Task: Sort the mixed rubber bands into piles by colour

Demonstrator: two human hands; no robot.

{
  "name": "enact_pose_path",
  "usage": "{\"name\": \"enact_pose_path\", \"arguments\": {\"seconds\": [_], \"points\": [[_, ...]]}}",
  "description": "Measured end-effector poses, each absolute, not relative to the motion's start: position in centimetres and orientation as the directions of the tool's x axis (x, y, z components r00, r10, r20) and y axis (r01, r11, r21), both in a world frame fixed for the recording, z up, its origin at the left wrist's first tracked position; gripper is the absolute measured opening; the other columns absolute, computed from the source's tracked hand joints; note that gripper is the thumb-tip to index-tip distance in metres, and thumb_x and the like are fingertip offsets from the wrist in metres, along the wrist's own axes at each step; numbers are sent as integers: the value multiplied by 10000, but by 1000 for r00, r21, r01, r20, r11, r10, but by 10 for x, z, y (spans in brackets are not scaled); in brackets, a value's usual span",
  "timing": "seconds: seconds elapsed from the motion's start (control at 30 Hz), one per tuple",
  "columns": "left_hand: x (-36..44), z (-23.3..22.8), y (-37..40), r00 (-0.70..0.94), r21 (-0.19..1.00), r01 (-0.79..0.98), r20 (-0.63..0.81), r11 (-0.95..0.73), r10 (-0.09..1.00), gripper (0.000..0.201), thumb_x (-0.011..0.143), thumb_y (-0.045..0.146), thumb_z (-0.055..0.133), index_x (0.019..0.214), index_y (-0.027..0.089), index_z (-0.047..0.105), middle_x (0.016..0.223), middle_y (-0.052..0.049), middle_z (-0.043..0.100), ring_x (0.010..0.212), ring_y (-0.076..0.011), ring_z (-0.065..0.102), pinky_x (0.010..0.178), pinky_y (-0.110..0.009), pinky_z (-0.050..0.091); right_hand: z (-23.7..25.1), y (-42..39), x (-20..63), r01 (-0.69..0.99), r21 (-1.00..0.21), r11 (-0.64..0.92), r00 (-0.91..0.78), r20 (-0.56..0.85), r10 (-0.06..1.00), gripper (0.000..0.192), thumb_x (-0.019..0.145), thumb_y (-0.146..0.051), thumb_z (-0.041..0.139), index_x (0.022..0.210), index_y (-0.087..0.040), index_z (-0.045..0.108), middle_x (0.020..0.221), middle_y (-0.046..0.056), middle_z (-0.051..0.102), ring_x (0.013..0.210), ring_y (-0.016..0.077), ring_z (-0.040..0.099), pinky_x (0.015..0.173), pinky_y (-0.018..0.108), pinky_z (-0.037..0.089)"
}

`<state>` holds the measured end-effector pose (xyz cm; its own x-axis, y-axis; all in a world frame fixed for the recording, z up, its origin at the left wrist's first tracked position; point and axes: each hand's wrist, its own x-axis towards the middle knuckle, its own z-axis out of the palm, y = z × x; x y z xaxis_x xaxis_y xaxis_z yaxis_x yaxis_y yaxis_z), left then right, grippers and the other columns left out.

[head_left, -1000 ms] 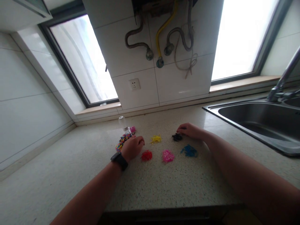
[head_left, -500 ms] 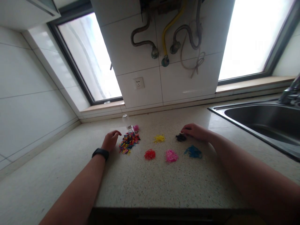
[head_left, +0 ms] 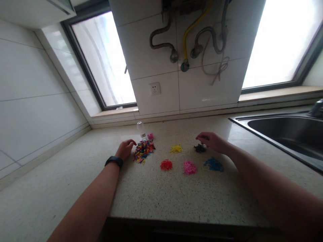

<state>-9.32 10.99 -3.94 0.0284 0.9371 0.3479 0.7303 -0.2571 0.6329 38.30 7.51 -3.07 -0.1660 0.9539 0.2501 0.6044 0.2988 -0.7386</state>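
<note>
A mixed heap of small coloured rubber bands (head_left: 143, 151) lies on the counter. My left hand (head_left: 124, 149), with a dark watch on its wrist, rests at the heap's left edge, fingers loosely bent and apart. Just above a small pile of black bands (head_left: 200, 148) is my right hand (head_left: 211, 141), its fingers slightly spread and nothing visible in them. Single-colour piles lie around: yellow bands (head_left: 176, 148), red bands (head_left: 166, 164), pink bands (head_left: 189, 167) and blue bands (head_left: 214, 164).
Behind the mixed heap are a clear plastic bottle (head_left: 141, 129) and a pink cap (head_left: 150, 136). A steel sink (head_left: 239, 121) is set into the counter (head_left: 161, 198) on the right. A tiled wall with a socket (head_left: 155, 88) and pipes stands behind.
My right hand has lifted slightly off the black bands, and its fingers have loosened. My left hand stays beside the mixed heap. The whole view has shifted a little.
</note>
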Motion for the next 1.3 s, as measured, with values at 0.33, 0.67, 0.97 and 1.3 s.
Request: {"name": "enact_pose_path", "arguments": {"seconds": [0.33,0.67,0.97,1.3], "points": [[-89,-35,107,29,622,738,360,-262,933,331,746,288,427,790,143,722,530,13,518,558,-153,476,553,-248,358,27,59,255,558,-543,627,-439,448,779,275,873,-368,555,926,-149,711,734,29,660,645,124,548,625,237,388],[-89,-34,108,35,617,740,363,-269,931,336,766,280,428,816,141,730,546,7,544,575,-158,503,563,-249,369,6,59,145,749,-92,656,-642,146,753,289,833,-383,602,990,-172,723,969,124,738,859,259,686,662,289,446],[-90,-35,111,44,615,740,361,-273,931,330,764,268,442,816,140,741,576,-10,594,605,-167,539,585,-254,391,-6,61,132,839,-84,537,-526,125,841,294,852,-315,567,1059,-148,693,1073,165,722,965,293,693,787,357,522],[-88,-33,109,51,611,741,362,-278,931,320,763,254,446,806,140,742,572,-14,605,621,-171,558,600,-251,405,-6,62,137,848,-61,526,-517,120,847,271,883,-280,531,1062,-148,687,1054,174,722,934,302,700,727,349,518]]}}
